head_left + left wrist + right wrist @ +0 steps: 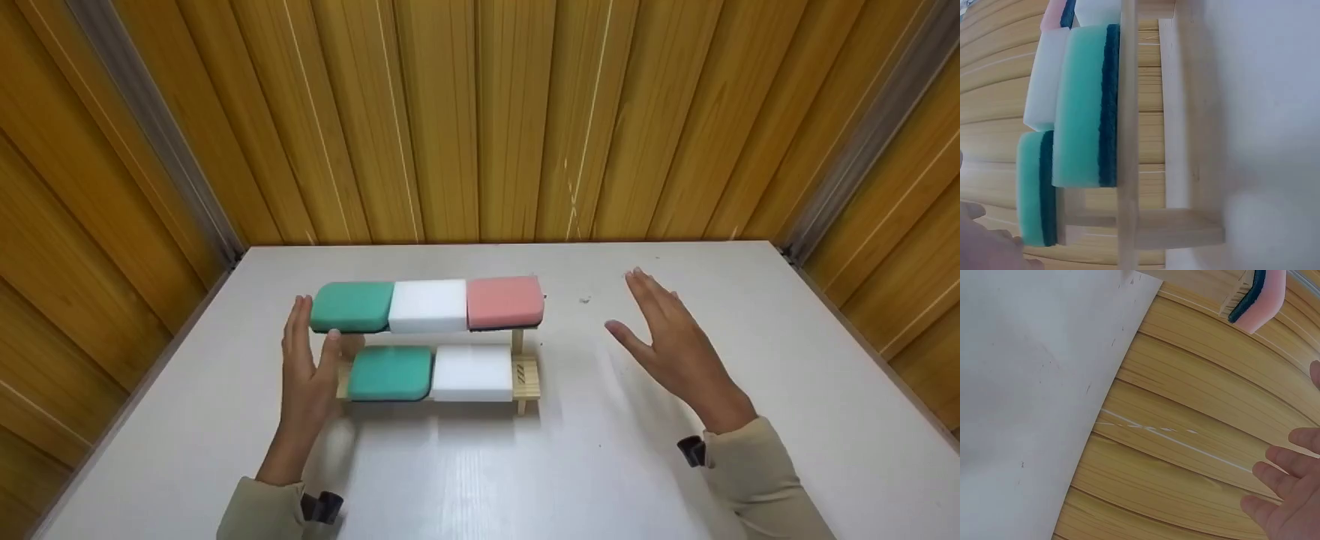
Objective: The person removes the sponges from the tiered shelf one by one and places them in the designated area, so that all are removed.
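Note:
A small two-tier wooden rack (528, 381) stands on the table. Its upper tier bears a green sponge (352, 306), a white block (428, 304) and a pink sponge (505, 301); on the lower one lie another green sponge (391, 373) and another white block (473, 373). My left hand (306, 379), fingers extended, is beside the rack's left end; whether it touches the upper green sponge (1030, 188) I cannot tell. Over the table to the right of the rack, my right hand (679, 349) has its fingers spread and holds nothing.
The white table (480, 480) extends around the rack, with wood-patterned panels (450, 120) behind and at both sides. Grey metal posts (150, 120) stand at the corners. A small mark (585, 300) shows on the tabletop to the right of the rack.

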A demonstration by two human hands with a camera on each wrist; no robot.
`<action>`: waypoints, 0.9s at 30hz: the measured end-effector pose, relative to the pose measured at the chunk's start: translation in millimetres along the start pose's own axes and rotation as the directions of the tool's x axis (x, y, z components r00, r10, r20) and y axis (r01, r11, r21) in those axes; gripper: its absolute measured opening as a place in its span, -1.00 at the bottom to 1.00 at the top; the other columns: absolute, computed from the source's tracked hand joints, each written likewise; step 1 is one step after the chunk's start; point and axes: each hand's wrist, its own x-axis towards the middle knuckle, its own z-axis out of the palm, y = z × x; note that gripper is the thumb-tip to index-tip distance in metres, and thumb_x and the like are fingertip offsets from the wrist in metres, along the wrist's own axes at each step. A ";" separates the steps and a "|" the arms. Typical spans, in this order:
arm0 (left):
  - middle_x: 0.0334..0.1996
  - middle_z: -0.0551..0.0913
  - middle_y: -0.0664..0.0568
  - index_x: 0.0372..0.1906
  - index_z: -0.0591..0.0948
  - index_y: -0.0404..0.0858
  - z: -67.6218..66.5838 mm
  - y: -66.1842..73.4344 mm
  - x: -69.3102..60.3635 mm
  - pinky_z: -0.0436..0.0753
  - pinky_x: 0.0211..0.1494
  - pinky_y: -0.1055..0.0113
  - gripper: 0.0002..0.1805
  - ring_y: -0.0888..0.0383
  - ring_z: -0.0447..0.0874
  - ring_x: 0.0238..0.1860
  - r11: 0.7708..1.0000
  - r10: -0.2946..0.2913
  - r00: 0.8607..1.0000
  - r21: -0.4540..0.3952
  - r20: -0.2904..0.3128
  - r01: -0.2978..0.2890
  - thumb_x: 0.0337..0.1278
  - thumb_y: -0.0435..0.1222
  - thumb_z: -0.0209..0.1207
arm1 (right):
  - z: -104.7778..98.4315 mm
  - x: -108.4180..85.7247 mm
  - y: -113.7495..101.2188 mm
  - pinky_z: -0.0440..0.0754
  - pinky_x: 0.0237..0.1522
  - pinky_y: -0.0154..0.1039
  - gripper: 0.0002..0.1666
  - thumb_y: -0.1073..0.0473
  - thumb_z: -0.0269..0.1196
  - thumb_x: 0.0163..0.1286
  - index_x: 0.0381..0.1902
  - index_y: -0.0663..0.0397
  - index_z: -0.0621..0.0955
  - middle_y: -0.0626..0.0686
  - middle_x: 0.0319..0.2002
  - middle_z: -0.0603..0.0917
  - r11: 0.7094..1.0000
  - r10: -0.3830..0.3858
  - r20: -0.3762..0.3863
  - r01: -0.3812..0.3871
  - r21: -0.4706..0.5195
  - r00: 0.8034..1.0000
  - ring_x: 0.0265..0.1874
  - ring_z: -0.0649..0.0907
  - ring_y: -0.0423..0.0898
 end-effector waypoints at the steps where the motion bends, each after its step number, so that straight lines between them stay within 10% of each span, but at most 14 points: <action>1: 0.54 -0.08 -0.06 0.52 0.02 -0.15 -1.3 -1.5 -0.3 -0.10 0.54 -0.28 -0.34 -0.04 -0.20 0.56 1.000 0.005 1.000 -0.011 -0.024 -0.005 0.42 -0.18 -0.09 | 0.0 1.3 -1.0 0.17 0.44 0.25 -0.15 -0.14 0.16 0.40 0.48 0.09 0.17 0.21 0.45 0.24 1.000 -0.003 0.009 0.003 0.000 1.000 0.42 0.25 0.17; 6: 0.53 0.02 0.01 0.52 0.04 -0.12 -7.5 -8.6 -3.2 -0.03 0.60 -0.06 -0.38 0.05 -0.09 0.54 0.996 -0.024 0.997 -0.092 -0.077 0.017 0.44 -0.20 -0.11 | 1.1 5.7 -6.3 0.17 0.45 0.23 -0.13 -0.17 0.15 0.40 0.49 0.09 0.15 0.19 0.46 0.23 1.000 -0.015 0.041 0.015 0.003 0.999 0.43 0.24 0.15; 12: 0.52 0.05 0.07 0.51 0.05 -0.10 -15.5 -21.0 -2.9 0.09 0.59 0.00 -0.41 0.06 0.04 0.50 0.956 -0.191 0.979 -0.240 -0.069 0.169 0.47 -0.14 -0.20 | 1.8 12.9 -11.4 0.15 0.48 0.17 -0.13 -0.20 0.12 0.40 0.50 0.05 0.13 0.13 0.48 0.20 0.999 -0.033 0.068 0.031 0.040 0.997 0.45 0.23 0.09; 22: 0.43 0.24 -0.02 0.49 0.11 -0.16 -18.0 -48.1 -3.8 0.30 0.51 0.19 -0.44 0.06 0.30 0.38 0.827 -0.395 0.919 -0.436 0.000 0.356 0.51 -0.07 -0.26 | 0.8 25.1 -23.4 0.22 0.45 0.17 -0.06 -0.32 0.08 0.37 0.52 -0.04 0.08 0.02 0.52 0.12 0.992 -0.044 0.134 0.028 0.122 0.990 0.48 0.17 0.06; 27: 0.37 0.33 -0.07 0.44 0.20 -0.19 -15.1 -60.0 -8.3 0.39 0.45 0.30 -0.46 0.07 0.36 0.36 0.726 -0.448 0.890 -0.546 0.087 0.419 0.52 -0.06 -0.26 | 1.5 31.0 -28.9 0.19 0.47 0.15 -0.03 -0.33 0.11 0.33 0.52 -0.07 0.06 -0.01 0.53 0.09 0.985 -0.057 0.178 0.025 0.173 0.982 0.49 0.13 0.05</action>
